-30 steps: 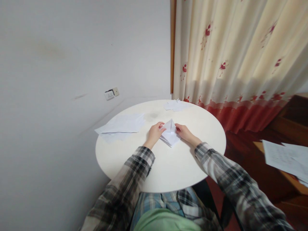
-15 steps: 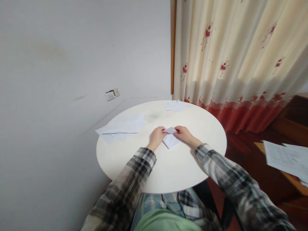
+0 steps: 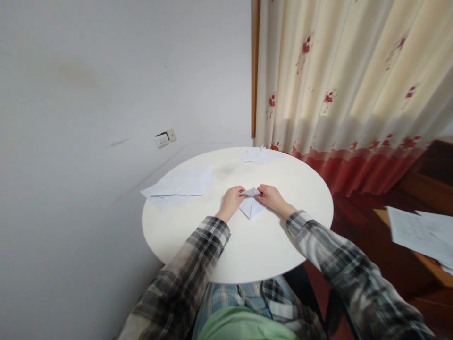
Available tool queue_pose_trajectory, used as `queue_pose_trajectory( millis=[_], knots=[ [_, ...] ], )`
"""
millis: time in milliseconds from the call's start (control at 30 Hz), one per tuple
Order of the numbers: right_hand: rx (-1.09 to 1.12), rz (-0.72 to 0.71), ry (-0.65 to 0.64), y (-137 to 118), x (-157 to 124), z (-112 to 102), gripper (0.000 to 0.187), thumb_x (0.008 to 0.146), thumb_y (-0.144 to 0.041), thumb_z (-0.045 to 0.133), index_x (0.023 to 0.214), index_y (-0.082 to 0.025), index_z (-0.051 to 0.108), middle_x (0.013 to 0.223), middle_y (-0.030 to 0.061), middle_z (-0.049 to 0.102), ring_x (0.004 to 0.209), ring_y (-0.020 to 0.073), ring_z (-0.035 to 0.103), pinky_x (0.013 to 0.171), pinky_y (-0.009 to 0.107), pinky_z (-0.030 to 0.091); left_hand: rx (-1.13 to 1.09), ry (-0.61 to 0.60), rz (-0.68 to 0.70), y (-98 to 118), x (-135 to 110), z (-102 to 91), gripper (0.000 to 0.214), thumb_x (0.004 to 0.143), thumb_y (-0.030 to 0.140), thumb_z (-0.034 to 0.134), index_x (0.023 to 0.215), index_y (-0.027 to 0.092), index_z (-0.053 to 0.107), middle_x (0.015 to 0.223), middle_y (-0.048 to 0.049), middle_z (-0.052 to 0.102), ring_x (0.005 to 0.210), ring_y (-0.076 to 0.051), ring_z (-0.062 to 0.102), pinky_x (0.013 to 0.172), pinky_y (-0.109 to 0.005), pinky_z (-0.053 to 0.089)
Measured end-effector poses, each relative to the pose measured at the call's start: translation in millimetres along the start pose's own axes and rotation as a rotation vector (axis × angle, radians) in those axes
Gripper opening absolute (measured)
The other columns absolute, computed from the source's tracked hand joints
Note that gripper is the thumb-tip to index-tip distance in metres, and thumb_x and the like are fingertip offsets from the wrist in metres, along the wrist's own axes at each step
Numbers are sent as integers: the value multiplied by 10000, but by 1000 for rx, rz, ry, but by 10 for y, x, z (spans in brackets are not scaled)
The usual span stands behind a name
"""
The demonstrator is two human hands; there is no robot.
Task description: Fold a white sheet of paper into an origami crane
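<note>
A small folded sheet of white paper (image 3: 250,208) lies on the round white table (image 3: 255,255), one corner pointing toward me and a crease running down its middle. My left hand (image 3: 233,197) pinches its upper left edge between thumb and fingers. On the other side my right hand (image 3: 271,196) grips the upper right edge. Between the two hands the top part of the paper is bent up and over as a raised flap. The fingertips under the flap are partly hidden.
A stack of white sheets (image 3: 180,183) rests at the table's left. Torn or folded paper pieces (image 3: 258,156) lie at the far edge. A wall with a socket (image 3: 162,140) borders the left, a patterned curtain (image 3: 325,85) the back right. More papers (image 3: 417,231) sit on wooden furniture.
The flap between my hands is tipped slightly further toward me, and the crease below it shows more clearly. Both hands keep nearly the same place and hold.
</note>
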State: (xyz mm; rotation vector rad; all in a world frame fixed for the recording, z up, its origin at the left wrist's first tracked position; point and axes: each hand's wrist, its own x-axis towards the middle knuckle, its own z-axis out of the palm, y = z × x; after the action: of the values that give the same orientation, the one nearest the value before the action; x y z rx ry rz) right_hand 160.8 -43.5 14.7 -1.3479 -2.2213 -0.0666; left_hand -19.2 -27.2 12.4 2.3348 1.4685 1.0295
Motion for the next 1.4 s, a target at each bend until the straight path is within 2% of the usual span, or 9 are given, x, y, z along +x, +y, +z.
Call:
queue_pose_trajectory(
  millis=[167,333,600,933,1167,1400],
  knots=[
    [-24,6,-10,-36,-7,-33,80,752,-231,549,703,-172,570,715,25,574,643,124,488,571,223,283,19,3,37,16,-2,-7,95,691,139,571,759,174,627,764,-18,631,732,-148,560,696,-245,413],
    [-26,3,-2,-47,-13,-47,88,767,-231,541,709,-171,567,722,25,573,643,119,485,569,219,283,6,42,91,7,2,-2,196,675,89,560,846,169,610,811,-23,609,777,-145,550,725,-244,418],
    [6,-52,50,-50,-17,-37,97,793,-229,525,719,-173,551,730,22,553,670,120,472,589,210,290,-4,48,38,-20,9,12,206,681,114,587,879,170,607,827,-23,626,774,-145,563,726,-243,423],
    [50,-83,91,-88,-30,-70,93,790,-205,513,705,-176,538,720,19,529,674,125,462,602,215,307,81,15,-35,119,-37,-64,130,721,208,596,842,219,640,852,-24,657,795,-170,579,704,-247,406],
    [87,-98,124,-90,-25,-61,84,785,-179,497,712,-178,540,732,26,532,703,133,470,632,220,330,120,64,-61,190,-65,-110,74,745,239,577,776,217,641,807,-12,638,765,-149,558,669,-230,378],
    [128,-114,155,-91,-25,-72,72,776,-157,488,738,-178,546,754,33,540,729,138,480,665,224,351,71,115,-28,181,-63,-100,78,740,183,566,774,210,631,812,-8,631,757,-142,555,667,-234,381]
  ],
)
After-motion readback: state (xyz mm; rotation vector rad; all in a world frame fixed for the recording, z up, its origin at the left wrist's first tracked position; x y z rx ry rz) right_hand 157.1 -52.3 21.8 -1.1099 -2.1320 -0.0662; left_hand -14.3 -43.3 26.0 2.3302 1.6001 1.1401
